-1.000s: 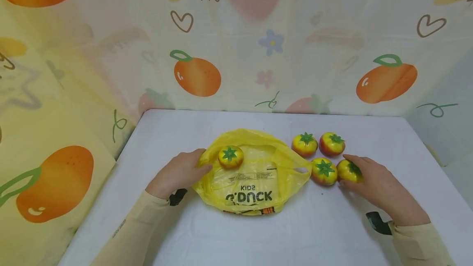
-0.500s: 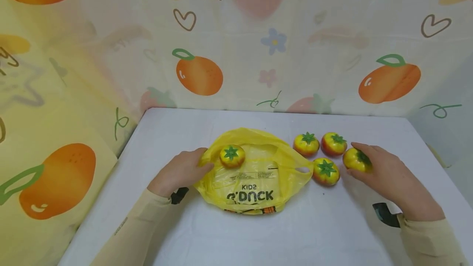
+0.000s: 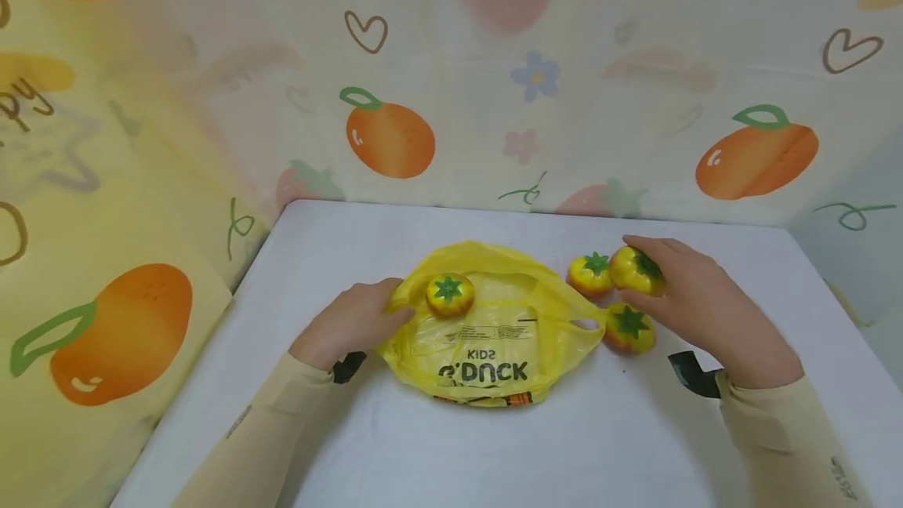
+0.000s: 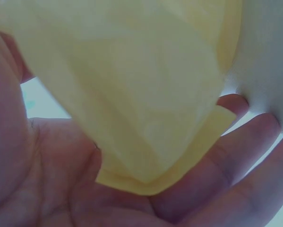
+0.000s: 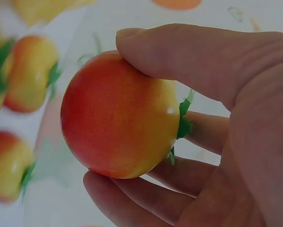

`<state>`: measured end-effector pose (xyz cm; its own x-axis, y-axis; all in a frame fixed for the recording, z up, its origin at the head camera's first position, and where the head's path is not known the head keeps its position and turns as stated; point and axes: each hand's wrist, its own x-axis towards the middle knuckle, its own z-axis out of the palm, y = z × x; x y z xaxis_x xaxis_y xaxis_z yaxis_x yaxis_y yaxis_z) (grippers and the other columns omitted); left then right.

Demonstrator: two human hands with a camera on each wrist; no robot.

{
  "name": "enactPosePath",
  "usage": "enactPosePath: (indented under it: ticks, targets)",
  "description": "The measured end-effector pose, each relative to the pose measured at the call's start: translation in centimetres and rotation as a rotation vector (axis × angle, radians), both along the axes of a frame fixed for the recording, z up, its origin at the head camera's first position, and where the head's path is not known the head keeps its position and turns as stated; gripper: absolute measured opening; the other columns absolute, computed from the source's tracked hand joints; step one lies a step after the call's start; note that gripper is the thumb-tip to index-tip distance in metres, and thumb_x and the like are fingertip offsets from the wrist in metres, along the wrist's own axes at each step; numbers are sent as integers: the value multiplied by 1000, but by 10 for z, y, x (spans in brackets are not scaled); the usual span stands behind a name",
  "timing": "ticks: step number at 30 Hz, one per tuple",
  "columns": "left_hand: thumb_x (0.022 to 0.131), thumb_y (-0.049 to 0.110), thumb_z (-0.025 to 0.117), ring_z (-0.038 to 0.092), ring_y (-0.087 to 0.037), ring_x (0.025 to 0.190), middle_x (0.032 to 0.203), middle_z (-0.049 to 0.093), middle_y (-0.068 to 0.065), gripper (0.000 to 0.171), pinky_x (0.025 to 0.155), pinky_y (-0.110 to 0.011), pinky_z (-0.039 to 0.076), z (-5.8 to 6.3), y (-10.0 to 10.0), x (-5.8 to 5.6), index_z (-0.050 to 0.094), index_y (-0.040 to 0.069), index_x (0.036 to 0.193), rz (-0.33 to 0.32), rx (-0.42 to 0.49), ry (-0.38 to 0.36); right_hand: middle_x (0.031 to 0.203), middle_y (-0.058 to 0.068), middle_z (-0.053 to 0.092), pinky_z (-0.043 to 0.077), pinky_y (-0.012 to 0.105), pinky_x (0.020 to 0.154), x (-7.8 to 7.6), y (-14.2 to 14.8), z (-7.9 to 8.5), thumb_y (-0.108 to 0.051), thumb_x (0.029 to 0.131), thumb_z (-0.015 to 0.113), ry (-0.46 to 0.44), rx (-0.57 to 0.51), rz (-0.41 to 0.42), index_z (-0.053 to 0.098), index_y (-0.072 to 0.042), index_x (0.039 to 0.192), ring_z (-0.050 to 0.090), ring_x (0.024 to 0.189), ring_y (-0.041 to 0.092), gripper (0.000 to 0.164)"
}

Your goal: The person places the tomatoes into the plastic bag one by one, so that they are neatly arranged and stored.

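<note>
A yellow plastic bag (image 3: 494, 332) with dark lettering lies spread on the table. My left hand (image 3: 356, 316) grips its left edge; in the left wrist view a fold of the bag (image 4: 146, 118) hangs between thumb and fingers. One yellow-red tomato (image 3: 450, 295) with a green star-shaped top rests within the bag's raised rim. My right hand (image 3: 694, 296) holds another tomato (image 5: 122, 116) between thumb and fingers, above the group at the bag's right. There, two more tomatoes show, one at the back (image 3: 589, 276) and a nearer tomato (image 3: 630, 328); another behind the held one is hidden in the head view.
The white table (image 3: 480, 461) ends at a back edge against a fruit-print cloth (image 3: 451, 85). More of this cloth (image 3: 106, 210) stands along the left side. The bag's right handle (image 3: 584, 325) reaches close to the loose tomatoes.
My right hand has lifted a tomato from the right end of the group, first slightly right, then up and left over the others. My left hand stays at the bag's edge. The head view has shifted slightly.
</note>
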<state>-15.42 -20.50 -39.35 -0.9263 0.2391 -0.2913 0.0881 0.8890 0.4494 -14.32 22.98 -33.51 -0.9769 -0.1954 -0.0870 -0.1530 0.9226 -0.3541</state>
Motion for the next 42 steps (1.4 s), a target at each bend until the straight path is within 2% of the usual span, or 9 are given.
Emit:
enactPosePath:
  ticks: [6, 11, 16, 25, 33, 42]
  targets:
    - [106, 41, 61, 63, -21, 90, 118, 72, -6, 55, 87, -42, 53, 0, -1, -1, 57, 12, 152, -3, -2, 16, 162, 22, 48, 42, 70, 117, -9, -35, 6, -43, 97, 80, 6, -37, 66, 42, -13, 165, 50, 142, 45, 83]
    - [106, 42, 61, 63, -22, 91, 117, 72, -6, 54, 89, -42, 53, -1, -1, 0, 57, 13, 151, 5, -3, 13, 160, 21, 52, 44, 67, 117, -16, -62, 2, -38, 99, 79, 38, -69, 126, 45, -13, 164, 54, 139, 42, 78]
    - [106, 42, 60, 64, -23, 94, 119, 72, -7, 55, 92, -43, 53, -1, 2, 0, 57, 12, 152, 5, -5, 14, 162, 17, 52, 44, 64, 119, -21, -85, 1, -35, 99, 79, 29, -118, 158, 45, -17, 164, 54, 141, 39, 76]
    - [106, 39, 60, 64, -23, 90, 115, 72, -8, 53, 90, -43, 53, 2, 2, 0, 57, 11, 151, 14, -14, 0, 161, 12, 53, 46, 62, 119, -26, -125, -17, -38, 99, 79, -21, -151, 187, 46, -21, 164, 56, 141, 36, 75]
    - [106, 39, 60, 64, -23, 90, 112, 71, -7, 51, 89, -42, 53, 3, 7, 0, 58, 11, 149, 11, -5, 4, 160, 12, 54, 45, 62, 119, -27, -133, -30, -36, 98, 79, -46, -126, 192, 46, -21, 163, 56, 142, 37, 74]
    - [106, 39, 61, 63, -23, 91, 113, 72, -6, 52, 90, -44, 54, 3, 2, 2, 58, 12, 150, 5, -20, 6, 159, 15, 55, 48, 60, 117, -31, -144, -40, -36, 98, 80, -49, -87, 206, 48, -20, 162, 59, 138, 38, 74]
